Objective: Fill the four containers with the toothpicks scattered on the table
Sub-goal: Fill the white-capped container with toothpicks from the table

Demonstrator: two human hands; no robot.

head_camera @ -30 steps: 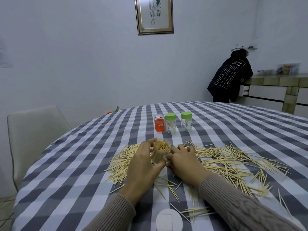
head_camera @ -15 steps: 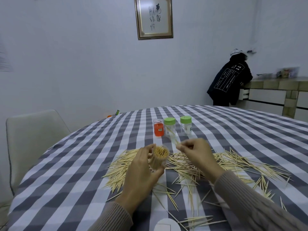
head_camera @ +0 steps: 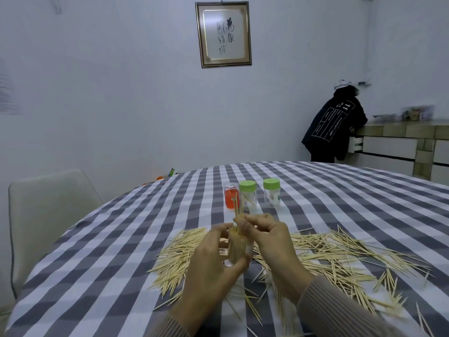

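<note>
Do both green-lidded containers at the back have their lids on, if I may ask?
Yes, both green-lidded containers stand capped.

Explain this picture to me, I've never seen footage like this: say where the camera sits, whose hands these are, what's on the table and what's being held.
No machine here: a person wears one camera on the head, looking forward and down at their own hands. The left hand grips a clear container packed with toothpicks. The right hand pinches a few toothpicks in its fingers just above the container's mouth. Loose toothpicks lie scattered over the checked tablecloth. Farther back stand an orange container and two green-lidded containers. Another person stands at a counter behind.
</note>
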